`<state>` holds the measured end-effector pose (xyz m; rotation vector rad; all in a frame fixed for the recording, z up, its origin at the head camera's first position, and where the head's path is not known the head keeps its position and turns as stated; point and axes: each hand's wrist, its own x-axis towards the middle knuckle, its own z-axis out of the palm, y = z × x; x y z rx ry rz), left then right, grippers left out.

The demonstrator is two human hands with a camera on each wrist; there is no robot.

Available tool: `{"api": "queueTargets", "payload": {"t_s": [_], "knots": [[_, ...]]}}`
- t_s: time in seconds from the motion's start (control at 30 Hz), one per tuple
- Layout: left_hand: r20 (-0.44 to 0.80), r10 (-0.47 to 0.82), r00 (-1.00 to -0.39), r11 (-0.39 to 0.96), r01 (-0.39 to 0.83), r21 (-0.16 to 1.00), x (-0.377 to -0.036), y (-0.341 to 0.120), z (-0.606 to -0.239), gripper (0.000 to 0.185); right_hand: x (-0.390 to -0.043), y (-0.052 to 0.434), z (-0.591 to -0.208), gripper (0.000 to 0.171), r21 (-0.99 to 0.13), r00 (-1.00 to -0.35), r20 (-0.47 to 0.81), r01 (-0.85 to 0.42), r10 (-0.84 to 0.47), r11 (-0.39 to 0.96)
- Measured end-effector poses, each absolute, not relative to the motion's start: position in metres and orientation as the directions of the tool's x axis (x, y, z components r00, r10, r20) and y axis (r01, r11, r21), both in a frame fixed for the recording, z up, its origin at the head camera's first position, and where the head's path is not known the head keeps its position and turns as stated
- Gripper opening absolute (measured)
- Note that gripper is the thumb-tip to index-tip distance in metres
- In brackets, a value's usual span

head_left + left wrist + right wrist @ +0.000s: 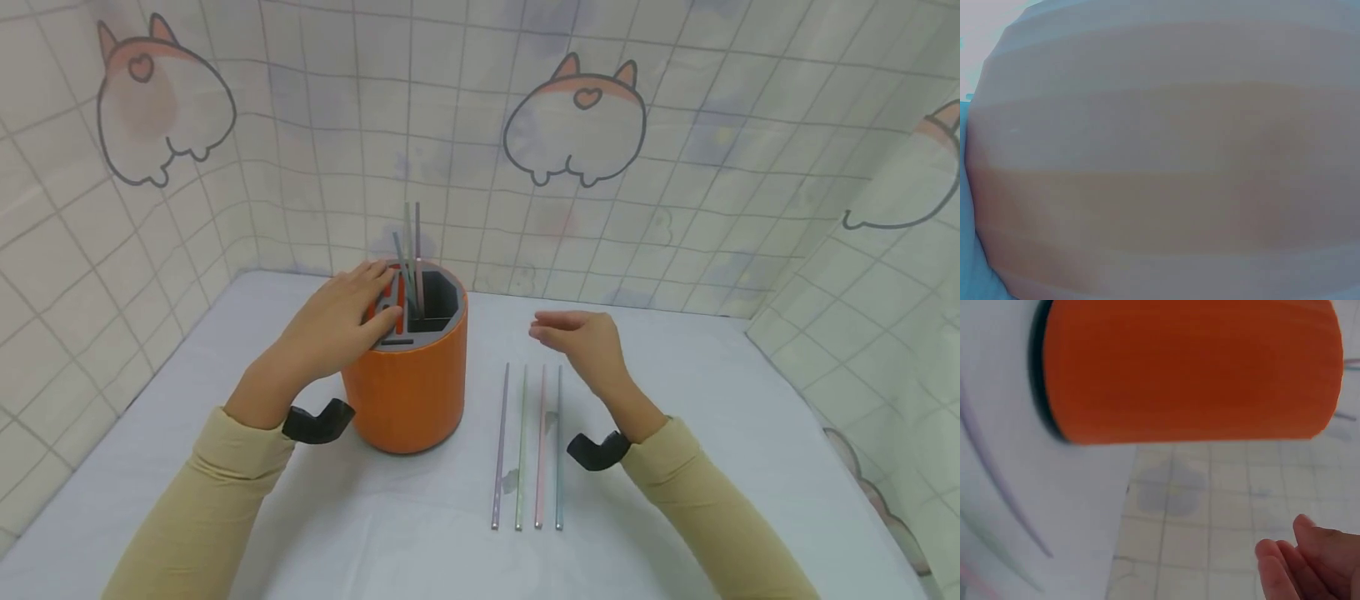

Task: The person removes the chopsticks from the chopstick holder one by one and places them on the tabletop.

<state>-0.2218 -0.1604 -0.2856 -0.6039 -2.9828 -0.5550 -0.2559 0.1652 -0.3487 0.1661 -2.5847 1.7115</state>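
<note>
Nearest to me, the yellow sleeves [202,508] enter from the lower corners, with a black band [318,423] at each wrist. On the white table [420,542] lie four sticks [521,450]: purple, green, pink and blue, from left to right. They sit in a near-parallel row, just right of the orange holder [408,400]. I judge this spacing deliberate, since each gap gives fingertips access to a single stick.

I have the right hand [588,342] near the sticks' far ends, forearm angled inward, fingers pointing left toward the holder. Its fingers are grouped; the thumb stands close but apart, with nothing between.

I have the left hand [337,312] palm down on the holder's top, fingers extended, thumb across the slots [401,287]. It rests there rather than clamping round, presumably to steady the holder; I cannot tell the pressure.

Several upright sticks [417,242] lean in the large compartment [442,293], which evidently suits their length. Behind hangs the checked cloth [450,108].
</note>
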Motion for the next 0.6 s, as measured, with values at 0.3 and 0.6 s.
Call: {"api": "queueTargets", "payload": {"t_s": [0.3,0.6], "knots": [[0.126,0.372,-0.920,0.857,0.393,0.332,-0.222,-0.159,-0.286,0.064,-0.242,0.106,-0.307,0.027,-0.831,-0.885,0.424,-0.465,-0.193,0.306],[0.130,0.373,-0.919,0.855,0.395,0.337,-0.222,-0.159,-0.285,0.064,-0.245,0.073,-0.287,0.034,-0.888,-0.902,0.351,-0.406,-0.250,0.217]]}}
